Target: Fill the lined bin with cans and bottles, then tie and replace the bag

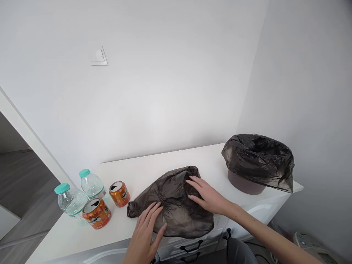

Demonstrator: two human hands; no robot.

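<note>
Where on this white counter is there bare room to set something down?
Bare counter runs along the wall behind the bag, from the cans to the bin. A smaller patch lies at the front left corner. Crowded: the left end, with bottles and cans, and the middle, where the left hand and right hand lie on the bag.

I see the bag [176, 209] on the counter [154, 165], the bin [243, 183] at its two o'clock, the near can [96, 213] and far can [119, 193] at nine, the near bottle [70, 200] and far bottle [92, 184] at their ten.
</note>
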